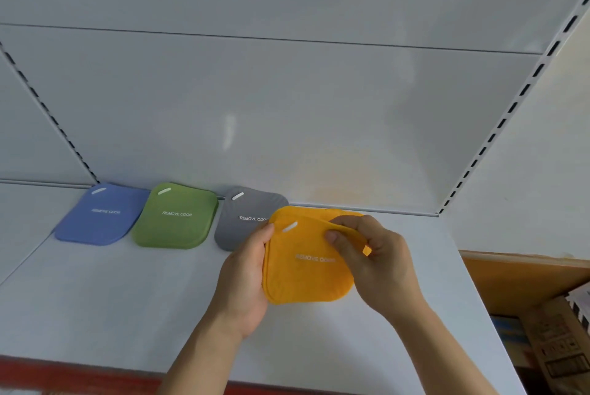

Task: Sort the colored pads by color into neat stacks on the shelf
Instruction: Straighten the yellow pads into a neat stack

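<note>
We held the yellow pads [306, 263] with both hands above the white shelf [127, 305], a little to the right of its middle. Our left hand [245, 279] was closed on the left edge of the pads, with the thumb on top near the white slot. Our right hand [376, 260] pinched the upper right corner, thumb on the top face and the other fingers curled behind, and this corner was bent up a little. At the left edge we could see more than one yellow layer, but how many we could not tell. The pads covered the right lower part of the gray pad [242, 219], which lay flat on the shelf near the back panel [287, 107]. Just beside it on the left lay the green pad [177, 215], and then the blue pad [100, 214], touching or slightly under the green one. Each pad had the words "REMOVE ODOR" in white. At the far right, below the shelf, stood cardboard boxes [555, 340].
</note>
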Motion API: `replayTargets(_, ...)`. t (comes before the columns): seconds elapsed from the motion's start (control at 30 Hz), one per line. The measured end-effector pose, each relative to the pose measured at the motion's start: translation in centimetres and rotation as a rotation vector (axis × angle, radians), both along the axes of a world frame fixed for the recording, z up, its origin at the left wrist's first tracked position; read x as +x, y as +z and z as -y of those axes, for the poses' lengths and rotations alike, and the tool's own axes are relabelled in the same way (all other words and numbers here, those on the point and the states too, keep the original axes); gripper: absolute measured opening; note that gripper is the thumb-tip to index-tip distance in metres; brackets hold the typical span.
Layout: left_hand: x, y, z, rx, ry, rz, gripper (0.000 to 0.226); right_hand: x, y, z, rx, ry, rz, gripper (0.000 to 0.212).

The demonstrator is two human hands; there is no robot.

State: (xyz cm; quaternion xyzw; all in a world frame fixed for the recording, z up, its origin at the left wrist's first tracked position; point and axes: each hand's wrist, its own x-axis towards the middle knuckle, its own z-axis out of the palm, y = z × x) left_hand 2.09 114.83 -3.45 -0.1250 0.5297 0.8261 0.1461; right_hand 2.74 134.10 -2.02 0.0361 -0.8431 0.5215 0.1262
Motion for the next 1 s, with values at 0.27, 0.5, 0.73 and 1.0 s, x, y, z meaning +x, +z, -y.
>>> replayTargets(0.27,1.2,-0.3,-0.7,-0.088,-0.009,-0.124,0.053,0.8,-1.6,1.2,0.092,-0.113,-0.047,0.029)
replayTargets(0.5,1.8,-0.4,0.5,-0.262,0.099,-0.268,0.025,-1.6,-2.0,-2.4,0.248,-0.199,-0.088,0.02)
replayTargets(0.73,1.2,0.0,3.7,-0.213,0.268,-0.204,0.027,-5.9,-3.5,-5.5,0.796,0.018,0.399,0.078)
replayTargets(1.0,1.7,0.1,3.3,-0.22,0.27,-0.163,0.033,-6.9,-3.0,-5.8,0.783,-0.077,0.283,0.055)
